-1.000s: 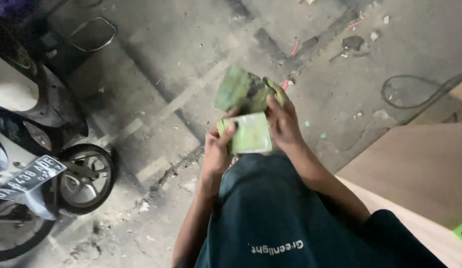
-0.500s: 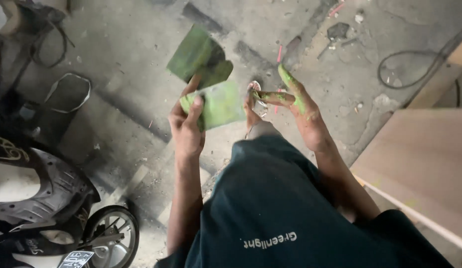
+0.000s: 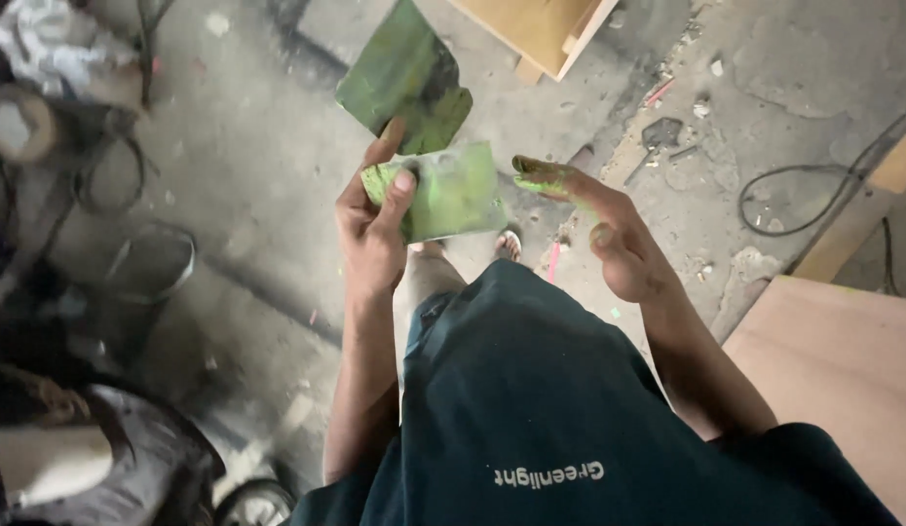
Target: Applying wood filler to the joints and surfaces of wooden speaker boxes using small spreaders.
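My left hand point(image 3: 375, 219) grips two flat green-smeared cards: a light green one point(image 3: 453, 190) under the thumb and a darker green one point(image 3: 406, 80) sticking up behind it. My right hand point(image 3: 599, 229) hovers just to the right of the cards, holding nothing, its fingers apart. The outstretched fingertip is coated with bright green paste and points toward the light green card without touching it. Below the hands are my dark shirt point(image 3: 560, 419) and one foot point(image 3: 509, 244) on the floor.
Rough concrete floor point(image 3: 239, 175) lies below. A wooden board point(image 3: 843, 380) sits at the right, another wooden panel point(image 3: 536, 29) at the top. A black cable point(image 3: 794, 209) coils at the right. Part of a scooter point(image 3: 93, 458) and wire clutter point(image 3: 132, 166) occupy the left.
The view swung, sliding the scooter toward the lower left. My right hand let go of the cards and moved away to the right; the left hand keeps hold of both.
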